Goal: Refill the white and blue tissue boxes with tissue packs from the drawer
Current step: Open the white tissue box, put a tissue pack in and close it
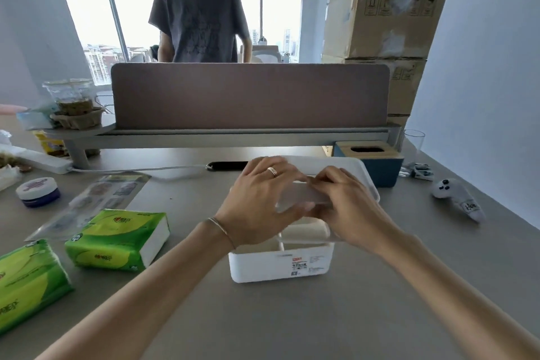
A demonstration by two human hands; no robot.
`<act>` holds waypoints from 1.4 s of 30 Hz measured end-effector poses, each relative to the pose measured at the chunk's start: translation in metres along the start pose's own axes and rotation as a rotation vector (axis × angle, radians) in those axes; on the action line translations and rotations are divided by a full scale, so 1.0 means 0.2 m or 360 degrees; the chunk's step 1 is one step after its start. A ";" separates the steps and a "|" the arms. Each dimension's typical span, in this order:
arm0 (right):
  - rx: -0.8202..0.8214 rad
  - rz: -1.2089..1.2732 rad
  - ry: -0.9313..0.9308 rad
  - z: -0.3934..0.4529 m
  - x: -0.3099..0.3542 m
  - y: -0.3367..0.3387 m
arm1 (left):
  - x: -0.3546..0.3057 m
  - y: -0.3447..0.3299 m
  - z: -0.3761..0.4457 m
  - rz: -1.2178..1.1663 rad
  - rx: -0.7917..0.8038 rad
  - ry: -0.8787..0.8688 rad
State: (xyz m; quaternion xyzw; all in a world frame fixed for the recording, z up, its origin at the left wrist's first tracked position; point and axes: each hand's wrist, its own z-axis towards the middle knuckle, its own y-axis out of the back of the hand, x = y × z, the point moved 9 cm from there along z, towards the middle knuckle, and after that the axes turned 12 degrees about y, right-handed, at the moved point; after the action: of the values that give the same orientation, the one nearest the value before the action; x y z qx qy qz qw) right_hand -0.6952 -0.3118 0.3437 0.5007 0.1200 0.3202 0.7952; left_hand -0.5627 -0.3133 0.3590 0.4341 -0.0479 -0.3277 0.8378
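White box (280, 267) beneath both hands' fingers (287, 209)

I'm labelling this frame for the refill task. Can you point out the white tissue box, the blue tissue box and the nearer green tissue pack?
white tissue box (263, 267): head view, front wall.
blue tissue box (388, 168): head view, blue side.
nearer green tissue pack (26, 280): head view, top face.

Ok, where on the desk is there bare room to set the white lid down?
Bare desk lies in front of the white tissue box and right of it, before the white controller. The left is crowded: two green tissue packs, a round tin.
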 end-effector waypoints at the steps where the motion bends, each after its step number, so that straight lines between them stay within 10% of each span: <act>1: -0.0004 -0.0011 -0.0027 -0.06 -0.04 0.03 | -0.06 -0.05 0.01 0.0051 0.0052 -0.0032; 24: 0.0194 0.0098 -0.0470 -1.01 -0.71 0.07 | -0.83 -0.94 -0.06 -0.0184 0.0660 0.0024; 42: -0.0090 -0.0021 -0.0412 -0.69 -0.59 0.22 | -0.64 -0.58 0.07 -0.0020 0.0484 0.0116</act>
State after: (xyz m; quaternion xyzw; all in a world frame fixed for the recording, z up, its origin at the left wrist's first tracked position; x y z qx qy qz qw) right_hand -0.8739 -0.2740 0.3025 0.5144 0.0107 0.2508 0.8200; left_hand -0.7268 -0.2936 0.3059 0.5679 -0.0638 -0.3060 0.7614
